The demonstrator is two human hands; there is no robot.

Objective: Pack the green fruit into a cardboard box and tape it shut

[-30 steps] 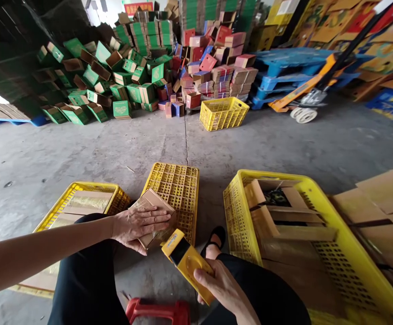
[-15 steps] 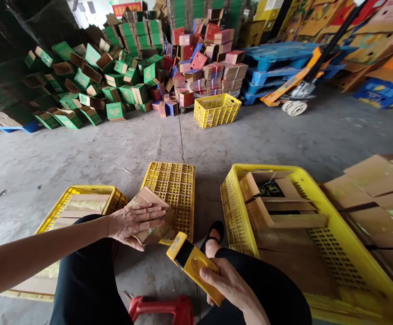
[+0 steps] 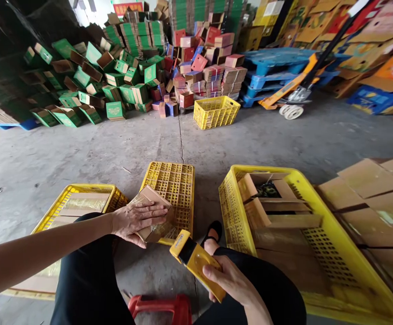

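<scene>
My left hand (image 3: 140,221) lies flat on top of a small cardboard box (image 3: 156,196), its fingers stretched out across the lid. The box is turned at an angle on the near left part of an upturned yellow plastic crate (image 3: 179,174). My right hand (image 3: 228,280) is wrapped round a yellow tape dispenser (image 3: 199,266). Its front end points up and left, just short of the crate's near edge and apart from the box.
On the left, a yellow crate (image 3: 120,198) holds taped cartons. To the right, a larger crate (image 3: 228,221) contains cartons, one with open flaps. A red stool (image 3: 159,306) shows below. Farther off are another crate (image 3: 213,115), a pallet jack (image 3: 287,88) and heaped green boxes (image 3: 115,110).
The tape dispenser and my right hand have shifted slightly right. My left hand still rests on the box. The view has turned a little.
</scene>
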